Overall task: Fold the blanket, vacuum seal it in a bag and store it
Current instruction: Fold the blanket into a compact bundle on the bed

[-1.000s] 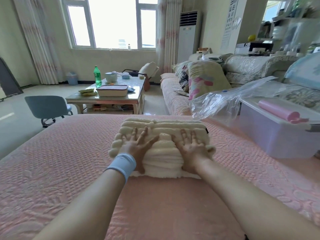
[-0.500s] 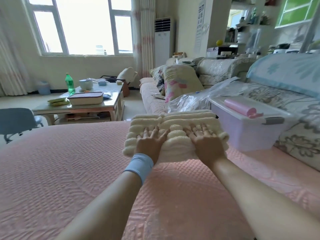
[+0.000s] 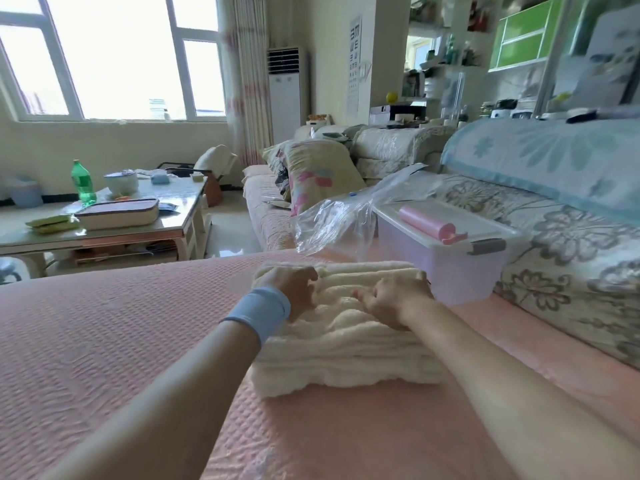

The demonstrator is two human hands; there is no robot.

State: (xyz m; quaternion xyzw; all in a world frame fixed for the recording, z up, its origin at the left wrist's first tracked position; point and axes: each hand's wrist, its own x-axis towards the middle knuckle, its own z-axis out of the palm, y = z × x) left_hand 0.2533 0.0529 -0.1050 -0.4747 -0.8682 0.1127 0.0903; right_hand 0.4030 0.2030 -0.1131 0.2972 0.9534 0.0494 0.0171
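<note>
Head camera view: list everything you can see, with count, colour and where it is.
blanket: one, cream, folded on the bedspread
bedspread: one, pink, under the blanket
storage box: one, clear with white lid, right of the blanket
plastic bag: one, clear, beyond the blanket, left of the storage box
roll: one, pink, on the storage box
pillow: one, floral, on the sofa
coffee table: one, pale, left rear
bottle: one, green, on the coffee table
air conditioner: one, white, standing at the back
wristband: one, light blue, left wrist
left hand: one, fingers curled into the blanket
right hand: one, fingers curled into the blanket
</note>
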